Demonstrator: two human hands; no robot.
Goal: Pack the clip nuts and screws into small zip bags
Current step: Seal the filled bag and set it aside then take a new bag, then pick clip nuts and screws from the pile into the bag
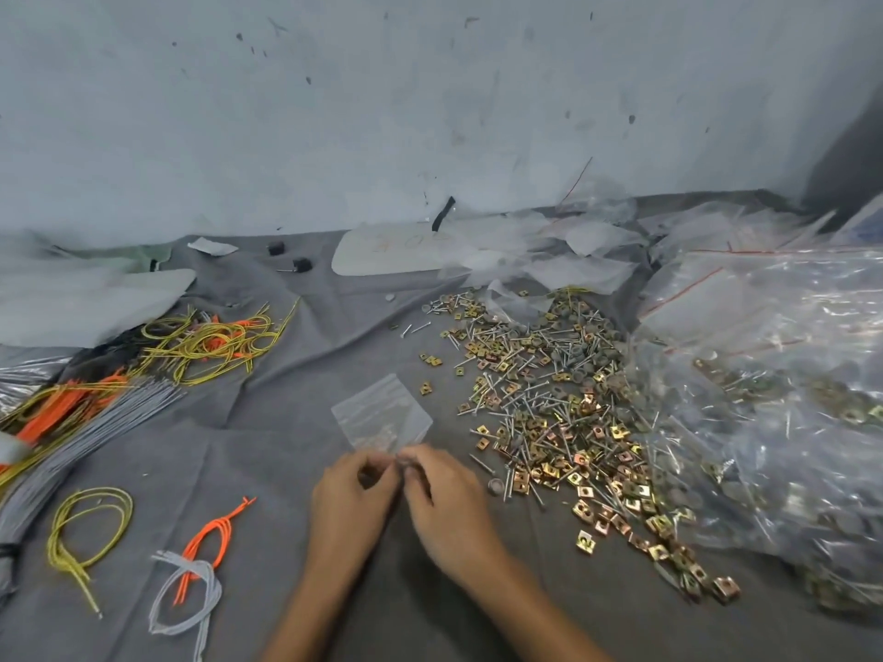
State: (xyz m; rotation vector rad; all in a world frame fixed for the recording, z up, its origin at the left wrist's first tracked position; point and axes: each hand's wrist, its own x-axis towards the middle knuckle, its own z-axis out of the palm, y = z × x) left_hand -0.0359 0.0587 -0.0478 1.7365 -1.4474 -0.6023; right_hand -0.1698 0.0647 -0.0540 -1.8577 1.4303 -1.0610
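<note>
Grey cloth (329, 341) under screws (535, 394) — stained wall (430, 97)

This looks like a small packing workshop. A big heap of screws and clip nuts (549, 398) lies on a grey cloth (286, 446), with cord bundles (210, 341), plastic bags (764, 375) and a scuffed wall (430, 112).

Clear zip bag (382, 413) held; hardware heap (549, 403) beside.

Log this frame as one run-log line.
left hand: pinches small zip bag near edge | right hand: same | surface: grey cloth | clip nuts and screws: pile right of bag
</note>
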